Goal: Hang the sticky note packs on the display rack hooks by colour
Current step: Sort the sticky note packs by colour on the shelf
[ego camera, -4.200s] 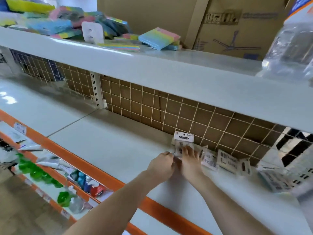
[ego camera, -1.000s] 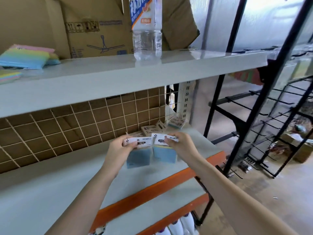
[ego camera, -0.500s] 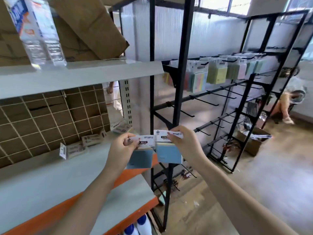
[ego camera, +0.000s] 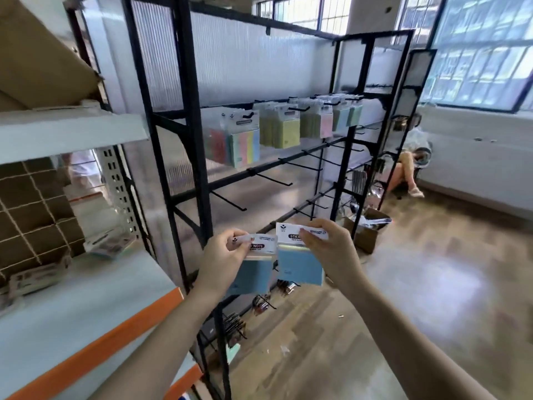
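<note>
each hand's fingers [ego camera: 242, 243] pinch a flat blue sticky note pack [ego camera: 300, 265]; the black metal rack hooks [ego camera: 272, 180] wait up ahead, past the fingertips.

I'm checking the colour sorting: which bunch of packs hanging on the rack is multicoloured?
The leftmost bunch, nearest the camera: its packs show pink, green, yellow and blue stripes. The bunches to its right are each one plain colour.
</note>
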A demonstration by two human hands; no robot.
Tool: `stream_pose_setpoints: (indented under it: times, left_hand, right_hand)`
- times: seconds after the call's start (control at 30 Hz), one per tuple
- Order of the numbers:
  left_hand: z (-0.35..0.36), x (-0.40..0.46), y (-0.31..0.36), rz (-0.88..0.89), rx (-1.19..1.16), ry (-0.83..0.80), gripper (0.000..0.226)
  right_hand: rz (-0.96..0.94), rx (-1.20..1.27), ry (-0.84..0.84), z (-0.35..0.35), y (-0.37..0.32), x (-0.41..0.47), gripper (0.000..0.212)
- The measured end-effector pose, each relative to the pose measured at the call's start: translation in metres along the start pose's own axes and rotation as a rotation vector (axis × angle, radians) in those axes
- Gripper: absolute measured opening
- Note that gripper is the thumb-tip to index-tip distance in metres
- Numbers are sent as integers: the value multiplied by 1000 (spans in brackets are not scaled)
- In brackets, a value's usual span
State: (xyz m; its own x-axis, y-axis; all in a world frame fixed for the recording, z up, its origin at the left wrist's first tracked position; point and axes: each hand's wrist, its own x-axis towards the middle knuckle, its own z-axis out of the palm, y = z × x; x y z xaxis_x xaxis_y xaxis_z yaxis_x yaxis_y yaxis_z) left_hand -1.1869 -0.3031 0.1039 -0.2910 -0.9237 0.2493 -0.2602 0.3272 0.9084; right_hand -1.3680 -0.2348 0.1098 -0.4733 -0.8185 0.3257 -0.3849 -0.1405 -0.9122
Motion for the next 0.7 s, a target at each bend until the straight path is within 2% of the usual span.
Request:
stream_pose_setpoints:
  times: [0.1,0.23,0.3,0.37,0.47,0.7]
  left_hand:
    - [34,29,7,0,-21,-6,8]
    - [85,76,16,7,-46,-9,10]
    - [111,102,25,9,-121,-80,15]
    - [137,128,39,37,-143,-187,20]
    - [171,165,59,82,-153,-277,25]
    - [239,251,79,102,-167,-512,11]
  right_hand:
    - [-46,-13,15,-25,10,21,27]
    - [-98,-43,36,-56,29,61,16]
    - [-103,-79,24,-70,37,86,16]
    - [-108,-147,10,-81,46,114,25]
    - [-178,-296,67,-100,63,160,33]
    - [-273,-345,130,-140,92,237,25]
